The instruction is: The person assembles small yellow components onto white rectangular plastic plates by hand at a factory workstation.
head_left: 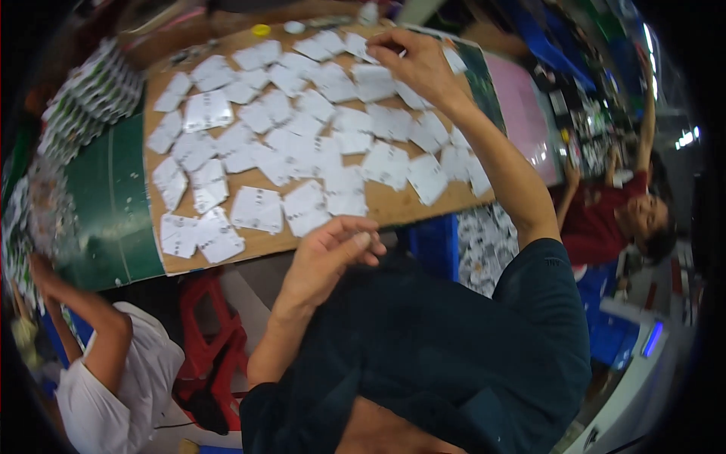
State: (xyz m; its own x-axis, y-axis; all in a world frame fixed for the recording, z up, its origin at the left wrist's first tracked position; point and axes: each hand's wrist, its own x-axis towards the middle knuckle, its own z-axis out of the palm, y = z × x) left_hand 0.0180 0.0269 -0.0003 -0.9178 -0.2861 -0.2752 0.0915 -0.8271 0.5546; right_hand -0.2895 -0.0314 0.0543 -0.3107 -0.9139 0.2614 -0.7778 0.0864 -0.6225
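Many white pieces, like small bags or cards with dark print, lie spread over a brown board (227, 181) on the table. Above the far right part of that board is my right hand (414, 66), thumb and fingertips pinched over a white piece (359, 47). Whether anything small sits in that pinch I cannot make out. My left hand (333, 253) is held in front of my chest by the board's near edge. Its fingers curl in toward the thumb, and what they may hold is hidden. Nearest to it lies another white piece (305, 207).
Green mat (106, 200) and tall stacks of white-and-green packs (91, 98) are at left, where a person in a white shirt (125, 371) works. A red stool (212, 325) stands below. At right are a pink surface (522, 113), a blue bin (439, 246) and a person in dark red (601, 223).
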